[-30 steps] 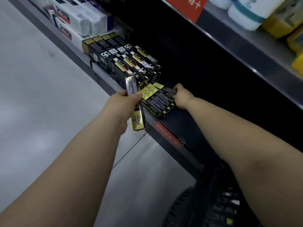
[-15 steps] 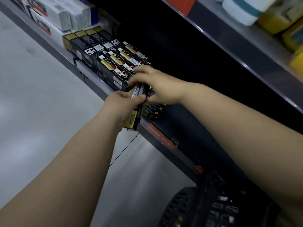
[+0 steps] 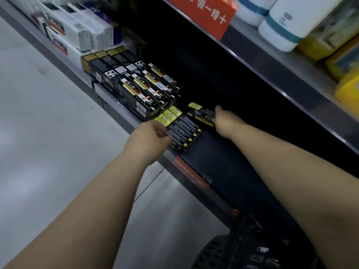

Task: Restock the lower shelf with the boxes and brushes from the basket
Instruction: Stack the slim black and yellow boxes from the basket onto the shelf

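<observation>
On the dark lower shelf (image 3: 229, 164), a flat row of black and yellow boxes (image 3: 182, 129) lies near the front edge. My left hand (image 3: 151, 134) rests against the near left end of that row with its fingers loosely curled and nothing in them. Farther back on the shelf, my right hand (image 3: 225, 119) grips one more black and yellow box (image 3: 201, 113), lying on its side just behind the row. The black basket (image 3: 239, 251) shows at the bottom right under my right forearm; its contents are hard to make out.
Stacked black boxes (image 3: 139, 88) fill the shelf to the left of the row, with white boxes (image 3: 73, 32) beyond them. The upper shelf carries an orange sign (image 3: 204, 14), white and blue canisters (image 3: 281, 26) and yellow packs (image 3: 345, 65). Grey floor (image 3: 48, 152) lies left.
The box passed from my left hand to my right hand, which carried it back onto the shelf behind the row. My left hand dropped to the row's near end.
</observation>
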Tool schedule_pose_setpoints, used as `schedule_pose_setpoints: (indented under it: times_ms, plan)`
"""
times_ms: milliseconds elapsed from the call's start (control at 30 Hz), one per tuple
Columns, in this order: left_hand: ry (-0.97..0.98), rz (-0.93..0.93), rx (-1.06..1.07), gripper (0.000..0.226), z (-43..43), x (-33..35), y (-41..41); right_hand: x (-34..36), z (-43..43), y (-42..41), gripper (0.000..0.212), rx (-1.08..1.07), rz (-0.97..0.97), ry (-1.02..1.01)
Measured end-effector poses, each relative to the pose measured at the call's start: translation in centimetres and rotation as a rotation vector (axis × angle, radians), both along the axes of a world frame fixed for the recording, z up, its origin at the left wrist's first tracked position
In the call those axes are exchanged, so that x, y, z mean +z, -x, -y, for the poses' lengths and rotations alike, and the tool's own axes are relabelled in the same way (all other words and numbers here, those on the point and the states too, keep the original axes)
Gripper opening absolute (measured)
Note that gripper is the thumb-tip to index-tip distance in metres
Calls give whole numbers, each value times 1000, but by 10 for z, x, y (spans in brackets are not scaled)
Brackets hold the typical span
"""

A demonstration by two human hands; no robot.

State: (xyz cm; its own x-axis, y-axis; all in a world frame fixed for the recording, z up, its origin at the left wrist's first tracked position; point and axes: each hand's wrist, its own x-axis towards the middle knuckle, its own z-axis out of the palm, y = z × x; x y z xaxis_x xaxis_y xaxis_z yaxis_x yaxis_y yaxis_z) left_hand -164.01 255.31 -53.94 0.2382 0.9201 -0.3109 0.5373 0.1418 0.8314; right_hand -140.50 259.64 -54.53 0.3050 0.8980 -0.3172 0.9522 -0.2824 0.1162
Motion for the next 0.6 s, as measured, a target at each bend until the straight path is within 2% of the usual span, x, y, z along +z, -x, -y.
schedule_pose_setpoints:
  times_ms: [100, 167, 367, 467, 600]
  plan:
    - [14, 15, -5, 27, 1, 1, -5, -12, -11, 10, 45, 12, -12, 22]
    - [26, 25, -13, 27, 2, 0, -7, -21, -14, 20, 50, 53, -22, 114]
    - [21, 58, -60, 28, 6, 8, -13, -29, -13, 40, 85, 56, -12, 267]
    - [-7, 96, -106, 28, 11, 19, -17, -1, -6, 45, 77, 135, -25, 271]
    - [-56, 131, -201, 19, 26, 39, -27, 62, 23, 52, 44, 223, -162, 156]
